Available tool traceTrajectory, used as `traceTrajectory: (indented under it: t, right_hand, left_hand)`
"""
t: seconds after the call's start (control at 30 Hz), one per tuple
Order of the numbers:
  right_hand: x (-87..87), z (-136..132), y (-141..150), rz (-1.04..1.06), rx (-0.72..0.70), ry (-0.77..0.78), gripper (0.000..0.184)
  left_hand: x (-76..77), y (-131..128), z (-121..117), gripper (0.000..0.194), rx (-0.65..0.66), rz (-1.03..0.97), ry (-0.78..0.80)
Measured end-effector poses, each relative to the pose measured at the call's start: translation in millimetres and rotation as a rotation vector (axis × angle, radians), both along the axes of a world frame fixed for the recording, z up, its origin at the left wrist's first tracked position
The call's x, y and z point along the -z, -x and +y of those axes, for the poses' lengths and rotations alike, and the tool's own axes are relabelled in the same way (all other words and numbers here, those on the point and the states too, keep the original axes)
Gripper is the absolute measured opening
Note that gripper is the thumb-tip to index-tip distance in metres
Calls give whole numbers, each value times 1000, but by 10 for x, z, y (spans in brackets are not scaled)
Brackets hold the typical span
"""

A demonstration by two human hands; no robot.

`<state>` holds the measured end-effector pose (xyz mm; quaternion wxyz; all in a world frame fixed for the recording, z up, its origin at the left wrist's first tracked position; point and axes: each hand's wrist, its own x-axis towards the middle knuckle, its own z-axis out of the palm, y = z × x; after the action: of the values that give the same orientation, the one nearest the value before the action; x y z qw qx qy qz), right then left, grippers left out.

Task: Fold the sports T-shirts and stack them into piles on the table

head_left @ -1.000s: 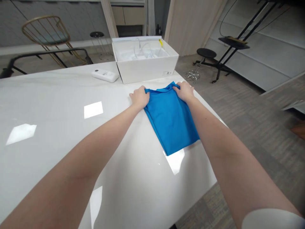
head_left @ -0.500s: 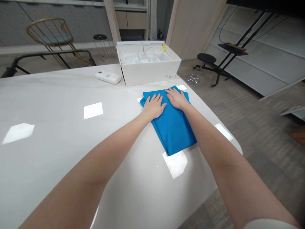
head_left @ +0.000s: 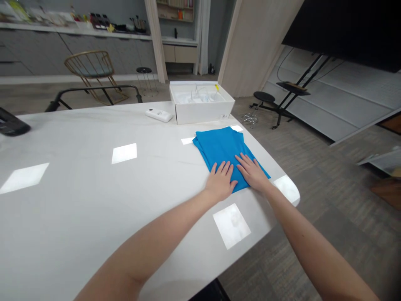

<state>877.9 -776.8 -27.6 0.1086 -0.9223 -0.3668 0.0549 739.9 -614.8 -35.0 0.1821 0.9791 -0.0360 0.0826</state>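
Observation:
A folded piece of blue fabric (head_left: 219, 142), perhaps a garment, lies flat on the white glossy table (head_left: 150, 184) near its right end. My left hand (head_left: 220, 182) rests palm down on the near left part of the cloth, fingers stretched out and slightly spread. Beside it, my right hand (head_left: 251, 172) presses flat on the near right part, its fingers also extended. Neither hand grips anything. The layers under my palms are hidden.
Behind the fabric stands an open white box (head_left: 203, 112) with clear plastic and tubing inside. A white device (head_left: 159, 115) lies left of it. A black object (head_left: 12, 123) sits at the far left. The table's rounded corner (head_left: 294, 194) is on the right.
Both hands have slid over the fabric from its far end toward its near edge, staying flat. The view has tilted up, showing more of the room.

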Motion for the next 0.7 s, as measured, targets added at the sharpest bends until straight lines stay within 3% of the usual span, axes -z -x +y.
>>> traceTrajectory:
  t: [0.1,0.2,0.37,0.57,0.7]
  right_hand:
    - [30,-371,140,-31,74,56,65]
    - [-31,-569,147,1,144,103,69]
    - [-143,-532,288,11,244,157,70]
    - [22,-460,791,-34,36,94,62]
    - [16,-619,873,-25,172,89,61]
  left_hand:
    - [-16,198,-49,72,-19,26,-3]
    - [-85,346,-67,75,-35,77,-8]
    - [-200,595,-108,76,-14,197,-4]
    - [-208,977,-124,72,11,169,2]
    - [-229,1184,-103,69,-2,157,34]
